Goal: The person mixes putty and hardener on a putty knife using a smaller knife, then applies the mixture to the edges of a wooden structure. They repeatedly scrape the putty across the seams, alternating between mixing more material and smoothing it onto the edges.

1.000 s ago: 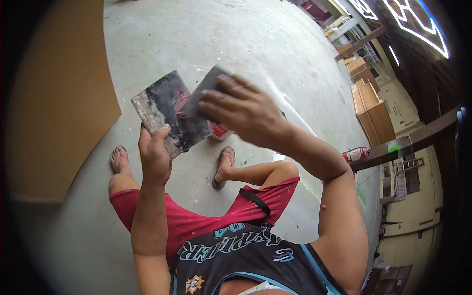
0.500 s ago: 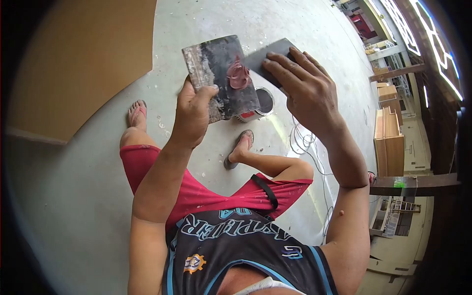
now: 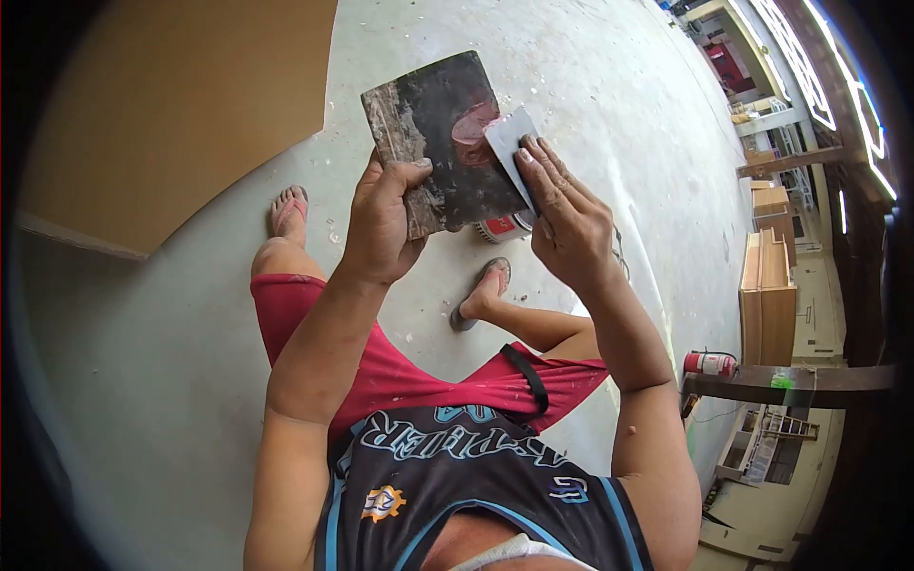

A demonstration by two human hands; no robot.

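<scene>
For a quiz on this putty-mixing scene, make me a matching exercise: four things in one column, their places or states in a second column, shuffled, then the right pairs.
Things:
1. mixing board
2. scraper blade
3. red-labelled can
4. brown panel

Places or states:
A. lying flat on the concrete floor, to the person's left
B. pressed by the right hand against a reddish paste blob
C. gripped at its lower edge by the left hand
D. standing on the floor, partly hidden behind the board

Pairs: 1-C, 2-B, 3-D, 4-A
</scene>
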